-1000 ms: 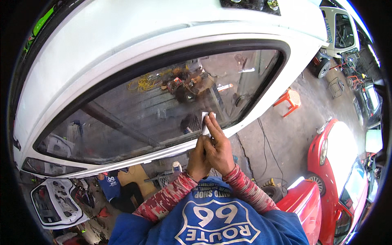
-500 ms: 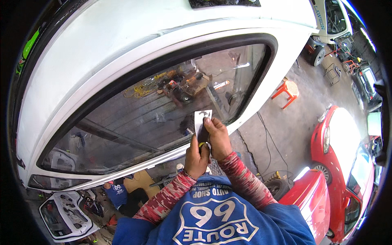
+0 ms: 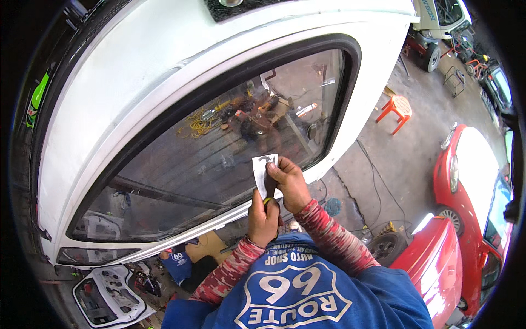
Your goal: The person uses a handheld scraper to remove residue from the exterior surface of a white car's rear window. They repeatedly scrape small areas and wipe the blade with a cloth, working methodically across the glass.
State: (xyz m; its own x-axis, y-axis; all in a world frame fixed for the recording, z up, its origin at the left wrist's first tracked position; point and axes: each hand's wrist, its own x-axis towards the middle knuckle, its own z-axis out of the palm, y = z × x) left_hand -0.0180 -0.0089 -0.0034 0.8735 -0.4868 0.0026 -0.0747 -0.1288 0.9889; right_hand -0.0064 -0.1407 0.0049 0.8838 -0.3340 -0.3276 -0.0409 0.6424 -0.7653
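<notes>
Head view, with noon at the top edge and the dial centred on the picture: two bare hands meet around one small white card (image 3: 260,174). The right hand (image 3: 292,186) pinches it, thumb across its face near the 2 o'clock side, the fingers behind mostly hidden. From that pinch the card stretches toward 10 and 7 o'clock, its lower end reaching the left hand (image 3: 264,217), whose thumb and forefinger close on one yellow item (image 3: 267,201); too little of that shows to say what it is. A dark smudge marks the card's upper part, partly under the thumb. Whether the card touches the glass cannot be told.

Beyond the hands, one white vehicle body (image 3: 115,88) spans 8 to 1 o'clock, cut off at the top, with two windows: one large window (image 3: 181,203) and one small window (image 3: 98,255) at 8. One tangle of yellow cord (image 3: 197,126) shows in the large pane at 10; seen through or mirrored, it is hard to say.

One orange stool (image 3: 395,109) stands at 2 o'clock, one red car (image 3: 442,159) at 3. At 4 lie one tyre (image 3: 386,247), partly covered, and one red panel (image 3: 433,268). One detached door (image 3: 118,285) rests at 8; at 7, a second person (image 3: 178,268) in blue is largely hidden.
</notes>
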